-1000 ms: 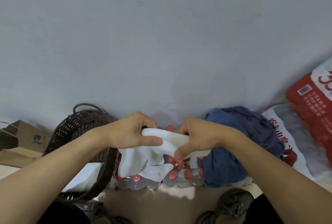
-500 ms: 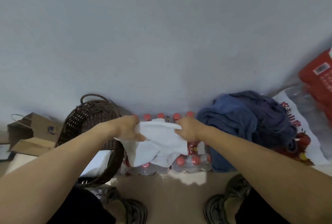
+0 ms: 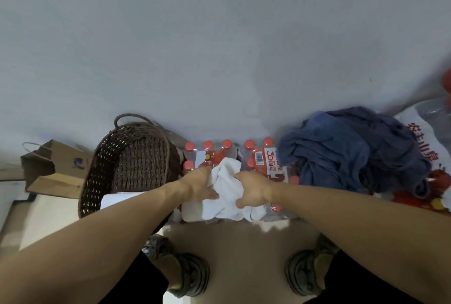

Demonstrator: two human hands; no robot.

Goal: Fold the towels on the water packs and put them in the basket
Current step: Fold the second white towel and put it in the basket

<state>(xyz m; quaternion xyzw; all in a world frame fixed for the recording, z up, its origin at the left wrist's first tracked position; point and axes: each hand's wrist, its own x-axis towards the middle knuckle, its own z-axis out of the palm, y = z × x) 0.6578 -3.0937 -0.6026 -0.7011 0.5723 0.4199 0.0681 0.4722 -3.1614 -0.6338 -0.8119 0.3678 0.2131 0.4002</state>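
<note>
A white towel (image 3: 225, 196) lies crumpled on the shrink-wrapped water packs (image 3: 262, 159) with red bottle caps, in the middle of the view. My left hand (image 3: 199, 185) grips the towel's left side and my right hand (image 3: 252, 190) grips its right side, both low against the packs. A dark wicker basket (image 3: 136, 157) stands directly left of the packs, with something white folded (image 3: 114, 200) at its near end. A heap of blue towels (image 3: 351, 150) lies on the packs to the right.
A grey wall rises right behind the packs. A brown paper bag (image 3: 52, 167) stands left of the basket. More packaged water (image 3: 429, 154) lies at the far right. My two shoes (image 3: 188, 277) are on the floor below the packs.
Both hands have come down with the white towel, which was held up and spread between them and is now bunched on the packs. The camera has tilted down.
</note>
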